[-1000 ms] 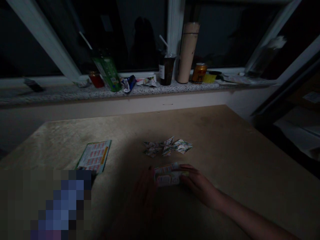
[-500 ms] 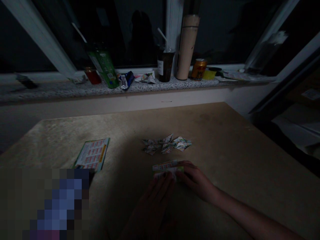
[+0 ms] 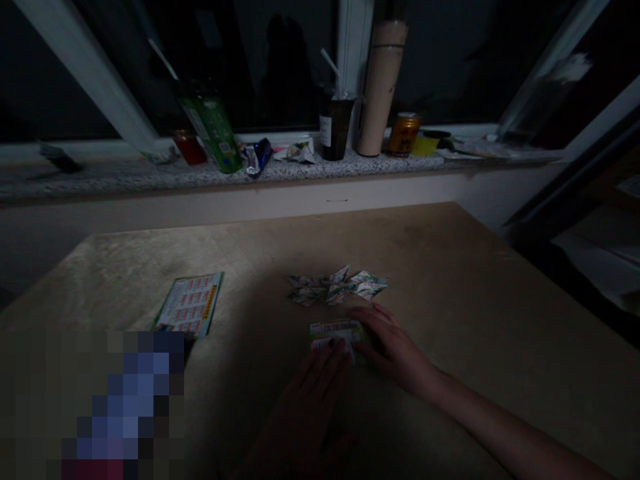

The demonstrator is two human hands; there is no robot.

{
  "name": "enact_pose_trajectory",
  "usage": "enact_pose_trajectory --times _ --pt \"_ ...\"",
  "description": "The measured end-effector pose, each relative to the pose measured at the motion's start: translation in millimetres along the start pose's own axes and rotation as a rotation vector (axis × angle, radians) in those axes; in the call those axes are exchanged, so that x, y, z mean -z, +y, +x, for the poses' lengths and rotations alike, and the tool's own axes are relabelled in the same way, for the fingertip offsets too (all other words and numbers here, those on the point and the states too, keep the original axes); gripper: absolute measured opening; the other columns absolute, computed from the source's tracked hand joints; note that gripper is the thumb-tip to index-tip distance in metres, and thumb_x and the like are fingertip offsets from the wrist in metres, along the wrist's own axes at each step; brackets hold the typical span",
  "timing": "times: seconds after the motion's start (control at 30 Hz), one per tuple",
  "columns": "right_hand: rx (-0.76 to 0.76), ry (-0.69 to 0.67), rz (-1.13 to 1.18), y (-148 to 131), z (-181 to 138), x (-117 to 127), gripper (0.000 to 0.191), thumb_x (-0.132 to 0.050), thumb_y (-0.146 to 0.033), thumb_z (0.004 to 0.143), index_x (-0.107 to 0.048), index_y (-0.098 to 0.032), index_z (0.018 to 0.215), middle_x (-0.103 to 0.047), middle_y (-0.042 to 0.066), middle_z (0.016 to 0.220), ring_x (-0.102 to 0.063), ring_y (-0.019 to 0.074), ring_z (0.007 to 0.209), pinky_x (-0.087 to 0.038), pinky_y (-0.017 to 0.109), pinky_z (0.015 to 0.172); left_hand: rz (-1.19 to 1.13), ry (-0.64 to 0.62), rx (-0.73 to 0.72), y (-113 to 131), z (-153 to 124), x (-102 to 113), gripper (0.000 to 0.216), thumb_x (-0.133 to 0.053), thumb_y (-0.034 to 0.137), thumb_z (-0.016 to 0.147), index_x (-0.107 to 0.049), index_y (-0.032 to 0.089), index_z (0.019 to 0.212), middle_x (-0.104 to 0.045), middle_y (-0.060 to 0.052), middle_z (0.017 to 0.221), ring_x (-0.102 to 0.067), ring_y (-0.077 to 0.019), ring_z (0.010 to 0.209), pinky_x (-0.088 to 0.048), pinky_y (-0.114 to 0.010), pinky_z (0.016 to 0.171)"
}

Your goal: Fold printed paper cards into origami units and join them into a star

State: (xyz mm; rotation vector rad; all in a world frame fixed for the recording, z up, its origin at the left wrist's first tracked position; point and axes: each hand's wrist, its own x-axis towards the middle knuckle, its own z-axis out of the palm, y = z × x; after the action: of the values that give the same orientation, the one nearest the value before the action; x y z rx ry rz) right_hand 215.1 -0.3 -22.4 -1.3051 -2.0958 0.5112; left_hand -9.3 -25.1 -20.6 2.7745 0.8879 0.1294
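Note:
A small piece of folded printed paper (image 3: 334, 328) lies on the table in front of me. My left hand (image 3: 313, 393) rests across its lower part, fingers stretched out flat and holding it down. At the paper's right end, my right hand (image 3: 393, 343) grips it, index finger along the top edge and thumb lower down. Both hands are in deep shade, so the fingertips are hard to make out. Just beyond the paper, several folded paper pieces with pointed ends (image 3: 337, 287) sit in a row.
A printed sheet (image 3: 191, 303) lies on the table (image 3: 450, 267) at left, near a pixelated patch. Along the windowsill (image 3: 300, 175) stand a green bottle (image 3: 217, 137), a dark cup with a straw (image 3: 334, 127), a tall flask (image 3: 381, 90) and an orange can (image 3: 404, 135).
The paper's upper fold, raised before, now lies flatter. My right hand's fingers have moved up and over its top right corner. My left hand has stayed about where it was.

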Motion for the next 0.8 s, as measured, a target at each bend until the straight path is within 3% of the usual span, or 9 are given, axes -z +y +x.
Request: enact_pose_trajectory --times 0.37,0.8 --pt "0.000 0.007 -0.004 1 0 -2 0.035 -0.056 -0.019 0.085 -0.051 -0.022 0.119 -0.060 0.008 0.116 -0.049 0.0229 0.116 -0.030 0.049 0.104 0.034 0.030 -0.027 8 -4 -2 0.084 -0.047 0.051 0.084 -0.005 0.013 0.145 -0.013 -0.008 0.151 -0.016 -0.0252 0.136 -0.016 -0.038 0.110" --pt "0.094 -0.029 -0.017 -2 2 1 0.029 -0.054 -0.021 0.086 -0.057 -0.024 0.115 -0.063 0.005 0.110 -0.050 0.0214 0.112 -0.031 0.045 0.103 -0.026 -0.007 0.061 11 -2 -2 0.087 -0.054 0.046 0.082 -0.004 0.016 0.146 -0.013 -0.008 0.151 -0.017 -0.0284 0.136 -0.026 -0.041 0.107"
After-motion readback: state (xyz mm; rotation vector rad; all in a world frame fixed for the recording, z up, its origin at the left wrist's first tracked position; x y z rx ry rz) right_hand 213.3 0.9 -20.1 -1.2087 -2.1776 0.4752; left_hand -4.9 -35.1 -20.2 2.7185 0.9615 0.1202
